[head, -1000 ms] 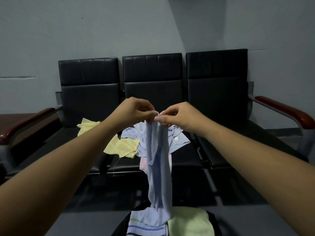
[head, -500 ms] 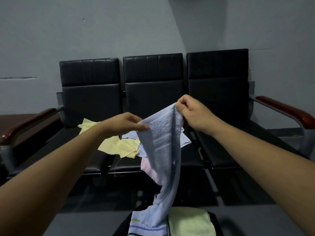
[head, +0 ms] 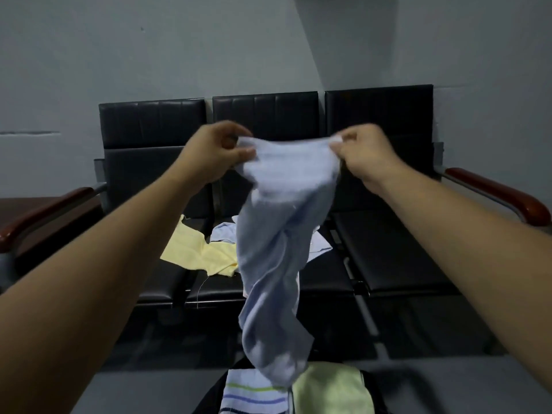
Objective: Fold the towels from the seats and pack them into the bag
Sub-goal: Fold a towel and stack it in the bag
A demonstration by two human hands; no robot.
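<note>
Both up high: left hand (head: 213, 153) and right hand (head: 363, 155) each pinch a top corner of the pale blue towel (head: 277, 249), which hangs above the open bag (head: 209, 398), yellow towel (head: 203, 253) on the seats (head: 397, 252).

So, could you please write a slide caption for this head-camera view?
Both hands, left hand and right hand, spread a blue towel above the bag, before black seats.

a black three-seat bench (head: 388, 252) stands against the wall. a yellow towel (head: 200, 252) lies across the left and middle seats' front; pale blue cloths (head: 224, 233) sit just beside it, mid-seat.
</note>
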